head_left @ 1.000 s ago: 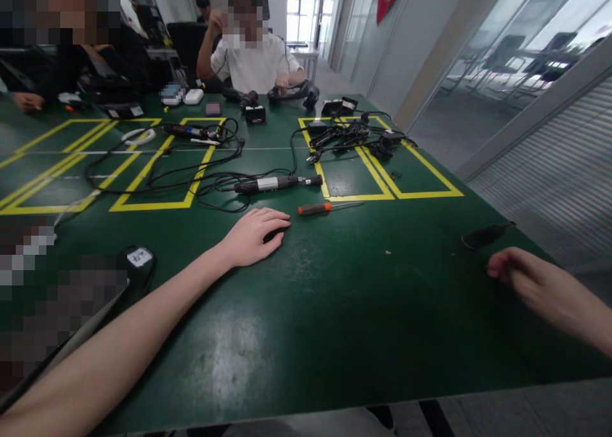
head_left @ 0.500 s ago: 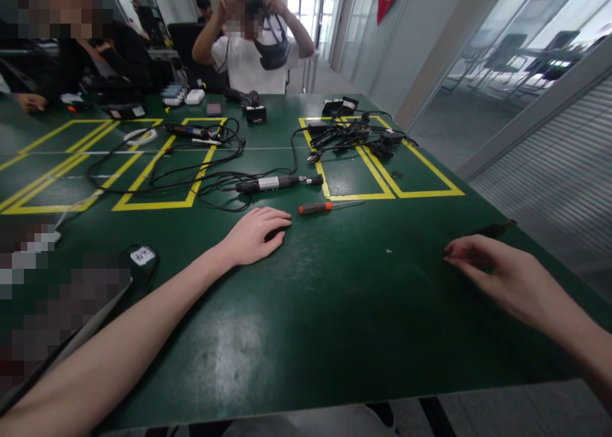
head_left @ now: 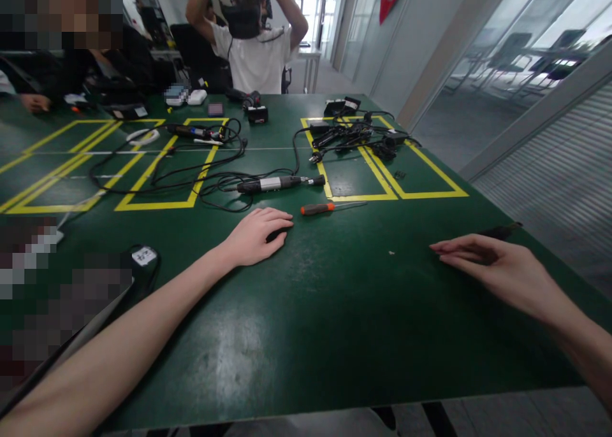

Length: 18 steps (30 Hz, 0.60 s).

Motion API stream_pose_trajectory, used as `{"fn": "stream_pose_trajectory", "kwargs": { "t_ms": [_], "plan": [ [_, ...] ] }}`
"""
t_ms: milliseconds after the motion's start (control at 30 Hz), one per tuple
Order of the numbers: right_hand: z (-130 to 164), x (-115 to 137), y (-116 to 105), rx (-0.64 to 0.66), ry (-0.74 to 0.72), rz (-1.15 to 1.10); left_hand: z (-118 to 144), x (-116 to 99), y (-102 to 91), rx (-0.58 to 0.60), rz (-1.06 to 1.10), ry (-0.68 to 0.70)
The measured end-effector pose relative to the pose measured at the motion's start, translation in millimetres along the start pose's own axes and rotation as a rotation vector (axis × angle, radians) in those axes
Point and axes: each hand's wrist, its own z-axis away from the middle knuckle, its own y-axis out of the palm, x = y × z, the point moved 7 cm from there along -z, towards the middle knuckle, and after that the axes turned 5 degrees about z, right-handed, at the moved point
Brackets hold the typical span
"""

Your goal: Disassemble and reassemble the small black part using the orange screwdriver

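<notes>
The left hand [head_left: 255,234] lies palm-down on the green bench [head_left: 306,322], fingers loosely spread over a small dark object [head_left: 276,234], gripping nothing. An orange-handled screwdriver [head_left: 329,207] lies just beyond its fingertips. The right hand [head_left: 497,270] rests flat and open near the bench's right edge, with a black object [head_left: 502,231] directly behind it; contact cannot be determined.

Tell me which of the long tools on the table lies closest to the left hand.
The orange-handled screwdriver, just beyond the left hand. It is cordless with a bare metal shaft; the black-and-silver corded tool lies farther back, by the yellow tape.
</notes>
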Motion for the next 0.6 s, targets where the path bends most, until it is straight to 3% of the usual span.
{"fn": "stream_pose_trajectory", "kwargs": {
  "t_ms": [100, 267, 467, 600],
  "plan": [
    [0.5, -2.9, -1.0, -0.009, 0.005, -0.095, -0.2, -0.6, -0.8, 0.003, 0.003, -0.004],
    [3.7, -1.8, -5.9, -0.135, 0.017, -0.111, 0.0, -0.6, -1.2, 0.006, 0.004, -0.007],
    [6.9, 6.5, -11.6, -0.244, -0.164, 0.153, 0.0, -0.8, -1.1, -0.006, 0.008, 0.001],
    [10.1, 12.0, -9.2, -0.248, -0.294, 0.288, -0.3, -1.2, -1.0, -0.003, 0.007, 0.004]
  ]
}}
